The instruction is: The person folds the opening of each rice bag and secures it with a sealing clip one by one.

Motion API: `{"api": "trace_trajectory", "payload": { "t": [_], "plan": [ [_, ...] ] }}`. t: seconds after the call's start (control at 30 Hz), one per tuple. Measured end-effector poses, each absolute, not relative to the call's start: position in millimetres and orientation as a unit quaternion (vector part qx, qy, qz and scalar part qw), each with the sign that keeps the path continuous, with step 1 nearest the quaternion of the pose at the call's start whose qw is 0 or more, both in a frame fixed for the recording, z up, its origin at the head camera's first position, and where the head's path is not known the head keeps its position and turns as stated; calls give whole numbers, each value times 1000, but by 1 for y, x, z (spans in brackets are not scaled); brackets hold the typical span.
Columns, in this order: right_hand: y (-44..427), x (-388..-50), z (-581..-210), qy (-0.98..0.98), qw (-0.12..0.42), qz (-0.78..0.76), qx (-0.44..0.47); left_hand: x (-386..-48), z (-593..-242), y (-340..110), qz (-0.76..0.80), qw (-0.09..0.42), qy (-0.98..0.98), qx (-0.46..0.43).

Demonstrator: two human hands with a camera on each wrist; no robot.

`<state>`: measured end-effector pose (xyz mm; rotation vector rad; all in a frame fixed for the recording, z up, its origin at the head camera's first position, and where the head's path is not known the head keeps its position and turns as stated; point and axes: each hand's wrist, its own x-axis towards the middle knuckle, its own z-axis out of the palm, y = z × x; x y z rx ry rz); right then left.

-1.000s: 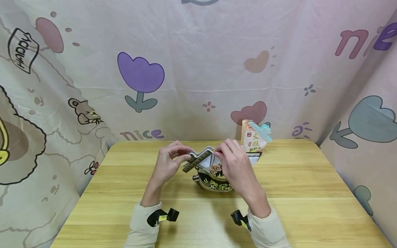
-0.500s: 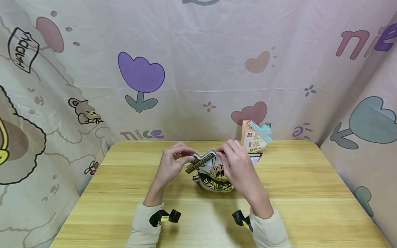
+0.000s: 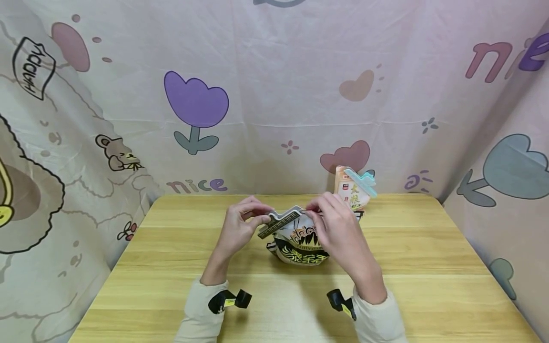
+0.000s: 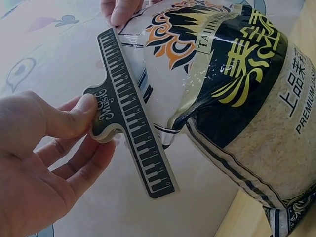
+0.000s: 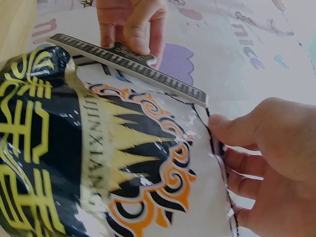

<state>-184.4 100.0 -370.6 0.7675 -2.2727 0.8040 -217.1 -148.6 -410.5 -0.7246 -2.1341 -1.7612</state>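
Observation:
My left hand (image 3: 240, 226) pinches the handle of a black clip (image 4: 136, 116) printed with white piano keys and the word Music. The clip lies slantwise along the top left edge of a rice bag (image 4: 261, 133); I cannot tell how much of the edge is between its jaws. Thumb and fingers of my right hand (image 5: 279, 153) pinch the bag's top edge, just beyond the clip's far end. The bag, black, white and orange with yellow characters, stands on the table; in the head view my right hand hides part of it.
A smaller orange-and-white package (image 3: 346, 190) with a light-blue clip (image 3: 362, 183) on its top stands behind the bag, to the right. The wooden table (image 3: 171, 252) reaches back to a patterned cloth (image 3: 274, 95), which also hangs at both sides.
My left hand and the piano-key clip have moved slightly right, along the bag's top. The right hand has slid right along the top edge, showing more of the bag's front.

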Motion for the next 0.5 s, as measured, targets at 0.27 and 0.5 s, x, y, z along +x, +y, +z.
{"api": "trace_trajectory", "payload": {
  "t": [0.27, 0.5],
  "plan": [
    [105, -183, -369, -861, 297, 297, 285, -217, -411, -144, -613, 147, -731, -262],
    [103, -184, -371, -860, 304, 298, 283, -217, -413, -139, -615, 155, -726, -267]
  ]
}}
